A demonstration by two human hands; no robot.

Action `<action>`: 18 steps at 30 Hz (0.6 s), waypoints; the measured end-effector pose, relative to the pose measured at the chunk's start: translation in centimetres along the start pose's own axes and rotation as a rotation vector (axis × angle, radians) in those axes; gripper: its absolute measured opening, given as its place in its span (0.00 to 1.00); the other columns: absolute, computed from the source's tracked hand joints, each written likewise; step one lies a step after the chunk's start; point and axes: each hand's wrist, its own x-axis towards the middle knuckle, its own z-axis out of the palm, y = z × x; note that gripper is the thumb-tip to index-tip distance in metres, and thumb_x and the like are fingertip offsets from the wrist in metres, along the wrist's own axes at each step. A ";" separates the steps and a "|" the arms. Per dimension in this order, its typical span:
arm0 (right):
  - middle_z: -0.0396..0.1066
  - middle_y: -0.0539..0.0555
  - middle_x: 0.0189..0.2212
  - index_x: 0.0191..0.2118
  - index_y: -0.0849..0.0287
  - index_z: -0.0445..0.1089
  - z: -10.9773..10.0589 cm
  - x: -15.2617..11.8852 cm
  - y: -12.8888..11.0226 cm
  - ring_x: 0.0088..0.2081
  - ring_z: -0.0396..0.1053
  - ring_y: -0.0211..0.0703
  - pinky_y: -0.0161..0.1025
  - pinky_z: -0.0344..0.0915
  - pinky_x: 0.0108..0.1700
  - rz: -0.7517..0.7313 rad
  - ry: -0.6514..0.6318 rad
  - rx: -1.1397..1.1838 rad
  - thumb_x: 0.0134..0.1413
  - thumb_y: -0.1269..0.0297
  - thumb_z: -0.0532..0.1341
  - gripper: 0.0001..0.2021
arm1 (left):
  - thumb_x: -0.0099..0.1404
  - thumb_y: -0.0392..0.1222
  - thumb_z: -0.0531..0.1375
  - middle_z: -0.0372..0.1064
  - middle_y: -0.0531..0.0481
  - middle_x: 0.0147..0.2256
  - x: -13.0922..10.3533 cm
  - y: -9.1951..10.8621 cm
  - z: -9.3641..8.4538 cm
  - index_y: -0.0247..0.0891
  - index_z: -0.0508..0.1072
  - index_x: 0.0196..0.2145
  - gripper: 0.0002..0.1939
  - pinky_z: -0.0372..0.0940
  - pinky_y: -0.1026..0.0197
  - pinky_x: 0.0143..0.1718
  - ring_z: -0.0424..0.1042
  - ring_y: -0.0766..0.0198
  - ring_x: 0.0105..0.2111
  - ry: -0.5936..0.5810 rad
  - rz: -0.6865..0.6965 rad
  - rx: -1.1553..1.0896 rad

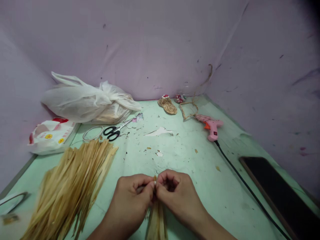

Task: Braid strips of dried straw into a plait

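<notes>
While both hands meet at the near edge of the counter (190,146), the left hand (133,196) and right hand (176,195) pinch the top of a small bundle of dried straw strips (157,221) between fingertips, apparently so the ends stay aligned. Its tails hang toward the person. A larger pile of straw strips (72,186) lies fanned at the near left, within reach. Black scissors (113,131) and a pink glue gun (211,126) rest farther back, apart from the hands.
</notes>
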 end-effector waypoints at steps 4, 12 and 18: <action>0.61 0.47 0.14 0.18 0.60 0.62 -0.1 0.1 0.0 0.18 0.55 0.31 0.29 0.52 0.19 0.022 -0.006 0.029 0.35 0.70 0.55 0.03 | 0.50 0.42 0.57 0.63 0.53 0.14 0.2 0.2 -0.1 0.35 0.73 0.18 0.10 0.58 0.67 0.22 0.61 0.69 0.18 -0.024 -0.026 -0.106; 0.61 0.46 0.13 0.17 0.61 0.62 -0.3 0.4 -0.3 0.17 0.55 0.30 0.30 0.52 0.20 0.082 -0.032 0.189 0.32 0.71 0.55 0.01 | 0.48 0.42 0.58 0.65 0.53 0.14 0.4 0.6 -0.3 0.33 0.71 0.19 0.08 0.59 0.67 0.21 0.62 0.70 0.17 -0.054 -0.077 -0.189; 0.63 0.47 0.12 0.18 0.62 0.62 -0.5 0.6 -0.4 0.17 0.59 0.32 0.31 0.54 0.22 0.127 -0.072 0.341 0.30 0.71 0.55 0.01 | 0.51 0.46 0.57 0.64 0.53 0.13 1.0 -0.4 -0.9 0.31 0.71 0.25 0.13 0.53 0.68 0.16 0.57 0.71 0.13 -0.142 -0.091 -0.238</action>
